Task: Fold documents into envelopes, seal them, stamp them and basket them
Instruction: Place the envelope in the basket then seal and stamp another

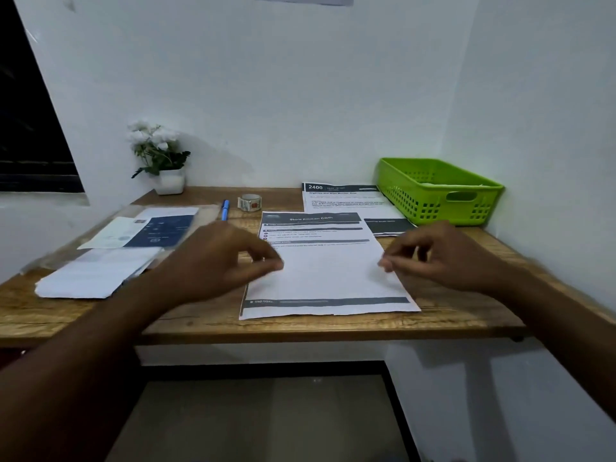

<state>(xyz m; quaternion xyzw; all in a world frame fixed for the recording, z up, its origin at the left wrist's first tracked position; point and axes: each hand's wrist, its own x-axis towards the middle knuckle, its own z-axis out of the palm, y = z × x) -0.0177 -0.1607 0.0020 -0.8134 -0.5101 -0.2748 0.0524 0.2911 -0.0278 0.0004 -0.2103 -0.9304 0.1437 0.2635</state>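
Bench (466, 315): bare strip along the front edge and right of the centre sheet (326, 278). Left side blocked by envelope pile (110, 261). Back row has plant pot (170, 183), pen (225, 209) and roll (250, 202), possibly tape (blurry). Basket (443, 195) sits tight in the right wall corner, top open.

body: person | left grip (213, 258): bare hand | right grip (443, 258): bare hand | forearms (100, 345): bare to frame edge
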